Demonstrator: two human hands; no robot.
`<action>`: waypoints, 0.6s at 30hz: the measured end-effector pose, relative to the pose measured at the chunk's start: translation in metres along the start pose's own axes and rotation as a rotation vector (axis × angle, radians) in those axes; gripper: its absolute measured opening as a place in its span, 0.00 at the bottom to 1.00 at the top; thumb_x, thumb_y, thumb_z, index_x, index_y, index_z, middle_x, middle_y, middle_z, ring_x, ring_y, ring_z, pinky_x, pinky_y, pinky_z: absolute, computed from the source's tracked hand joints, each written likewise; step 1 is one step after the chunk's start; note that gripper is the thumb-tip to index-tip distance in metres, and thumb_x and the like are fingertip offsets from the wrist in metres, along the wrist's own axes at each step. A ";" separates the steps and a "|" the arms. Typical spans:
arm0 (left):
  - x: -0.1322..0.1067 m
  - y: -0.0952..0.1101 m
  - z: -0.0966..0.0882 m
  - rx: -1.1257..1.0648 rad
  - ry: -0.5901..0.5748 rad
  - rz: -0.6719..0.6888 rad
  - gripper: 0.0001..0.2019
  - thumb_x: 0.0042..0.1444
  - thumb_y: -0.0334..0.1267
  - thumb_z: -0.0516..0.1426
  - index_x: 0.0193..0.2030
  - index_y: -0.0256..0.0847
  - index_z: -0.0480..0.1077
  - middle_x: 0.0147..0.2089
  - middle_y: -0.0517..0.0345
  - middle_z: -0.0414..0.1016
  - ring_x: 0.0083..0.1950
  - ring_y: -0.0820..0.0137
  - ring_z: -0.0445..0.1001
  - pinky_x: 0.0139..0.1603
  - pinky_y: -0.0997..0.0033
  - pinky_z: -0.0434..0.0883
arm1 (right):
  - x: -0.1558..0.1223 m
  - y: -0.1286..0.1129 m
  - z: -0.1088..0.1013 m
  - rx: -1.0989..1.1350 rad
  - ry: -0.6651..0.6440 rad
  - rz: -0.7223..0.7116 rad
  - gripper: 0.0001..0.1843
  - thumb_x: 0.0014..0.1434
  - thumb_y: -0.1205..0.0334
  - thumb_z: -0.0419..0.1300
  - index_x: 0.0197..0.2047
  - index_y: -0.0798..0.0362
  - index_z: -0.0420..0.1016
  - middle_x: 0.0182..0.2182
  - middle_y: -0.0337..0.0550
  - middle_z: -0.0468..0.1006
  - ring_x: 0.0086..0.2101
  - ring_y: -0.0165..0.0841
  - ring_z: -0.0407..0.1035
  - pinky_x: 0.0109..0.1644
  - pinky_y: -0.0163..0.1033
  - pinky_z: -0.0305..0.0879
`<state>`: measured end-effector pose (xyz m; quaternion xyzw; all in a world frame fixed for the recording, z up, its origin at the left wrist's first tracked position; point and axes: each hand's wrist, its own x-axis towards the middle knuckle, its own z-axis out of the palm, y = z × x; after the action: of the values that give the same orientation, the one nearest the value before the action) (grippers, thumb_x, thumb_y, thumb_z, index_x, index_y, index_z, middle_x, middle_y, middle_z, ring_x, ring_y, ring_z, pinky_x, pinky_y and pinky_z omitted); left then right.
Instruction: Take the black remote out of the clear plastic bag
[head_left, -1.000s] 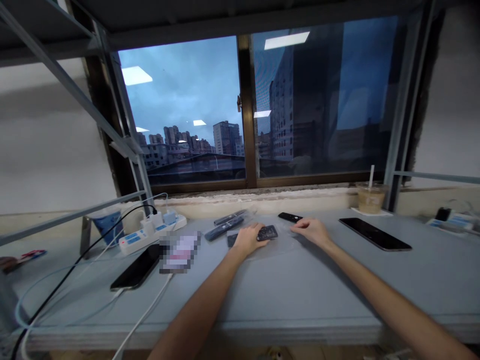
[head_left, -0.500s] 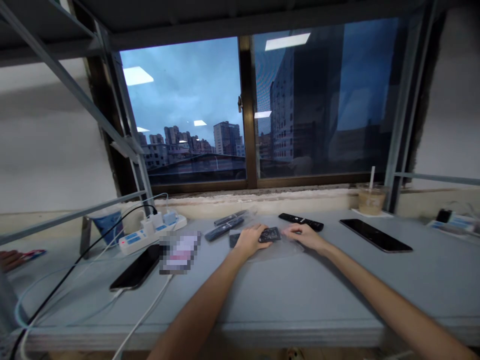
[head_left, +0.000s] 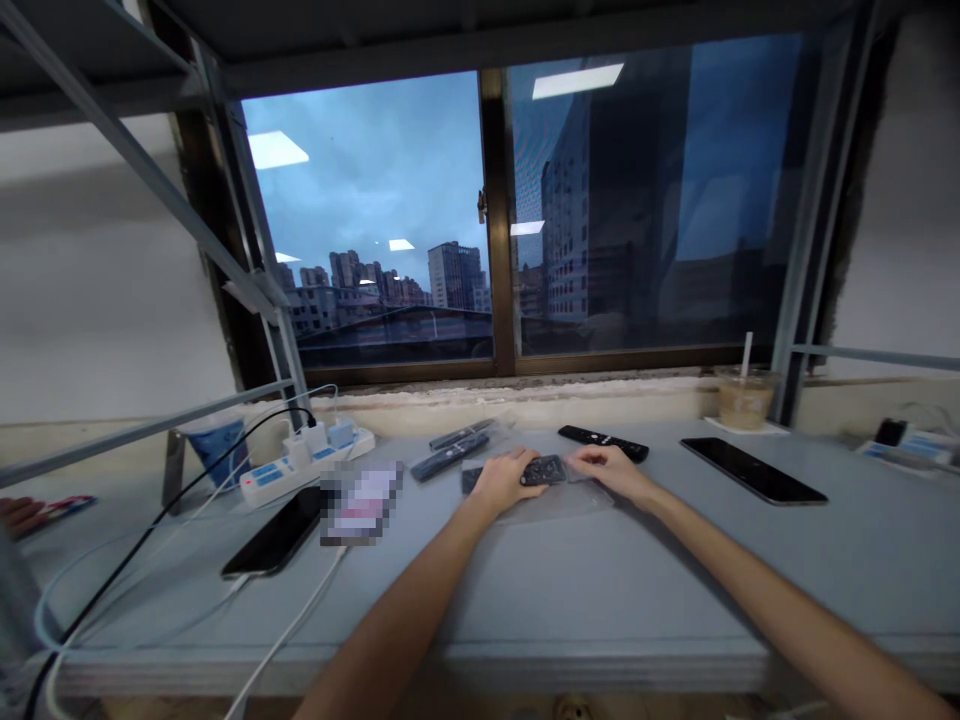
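My left hand (head_left: 501,479) rests with curled fingers on a dark remote control (head_left: 546,470) that lies on a clear plastic bag (head_left: 559,496) in the middle of the grey table (head_left: 600,590). My right hand (head_left: 611,468) sits just right of that remote, fingers bent down on the bag's edge; what they pinch is too small to see clearly. A second black remote (head_left: 604,442) lies just behind my right hand. Two more remotes in clear wrapping (head_left: 454,450) lie to the left rear.
A black phone (head_left: 754,470) lies at the right, another phone (head_left: 276,541) on a white cable at the left. A white power strip (head_left: 304,464) with plugs, a blue cup (head_left: 217,445), an iced drink (head_left: 742,396) and a window stand behind. Someone's hand (head_left: 19,515) shows at far left.
My right hand slid left from near the far remote to the bagged remote's right end. The remote behind it is now uncovered. My left hand stayed put.
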<state>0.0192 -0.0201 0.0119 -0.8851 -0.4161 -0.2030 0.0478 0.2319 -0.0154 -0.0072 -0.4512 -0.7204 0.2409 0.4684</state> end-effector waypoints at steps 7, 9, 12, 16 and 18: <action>0.000 -0.001 0.002 0.017 0.011 0.023 0.18 0.51 0.47 0.57 0.47 0.44 0.65 0.44 0.57 0.71 0.42 0.64 0.72 0.41 0.70 0.67 | 0.000 0.001 -0.002 -0.024 -0.042 -0.055 0.16 0.44 0.49 0.60 0.28 0.54 0.79 0.31 0.47 0.79 0.34 0.39 0.71 0.41 0.41 0.65; 0.000 -0.001 0.002 0.010 0.013 0.020 0.18 0.51 0.47 0.57 0.48 0.44 0.65 0.44 0.57 0.71 0.42 0.64 0.72 0.41 0.70 0.67 | 0.000 0.004 -0.002 -0.039 -0.039 -0.072 0.15 0.44 0.50 0.60 0.28 0.54 0.79 0.30 0.46 0.79 0.33 0.38 0.71 0.40 0.41 0.64; 0.001 -0.001 0.002 0.012 -0.002 0.009 0.18 0.50 0.47 0.57 0.47 0.44 0.65 0.44 0.56 0.71 0.43 0.64 0.72 0.41 0.70 0.67 | 0.001 0.007 -0.002 -0.070 -0.021 -0.092 0.14 0.41 0.53 0.62 0.28 0.54 0.79 0.29 0.45 0.79 0.29 0.36 0.69 0.36 0.40 0.64; 0.001 -0.001 0.002 0.023 -0.009 0.017 0.19 0.51 0.47 0.56 0.47 0.44 0.65 0.45 0.56 0.71 0.43 0.64 0.71 0.41 0.70 0.67 | 0.002 0.010 -0.001 -0.103 -0.018 -0.110 0.11 0.40 0.56 0.61 0.25 0.53 0.79 0.25 0.44 0.78 0.25 0.35 0.67 0.32 0.40 0.63; 0.001 -0.001 0.002 0.027 -0.008 0.022 0.19 0.51 0.47 0.56 0.48 0.44 0.64 0.45 0.56 0.71 0.43 0.63 0.71 0.42 0.70 0.67 | 0.002 0.010 0.000 -0.103 -0.025 -0.124 0.09 0.41 0.57 0.59 0.23 0.53 0.78 0.25 0.44 0.78 0.27 0.36 0.69 0.35 0.40 0.64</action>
<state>0.0199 -0.0184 0.0109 -0.8896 -0.4093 -0.1933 0.0601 0.2355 -0.0088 -0.0141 -0.4263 -0.7642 0.1796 0.4495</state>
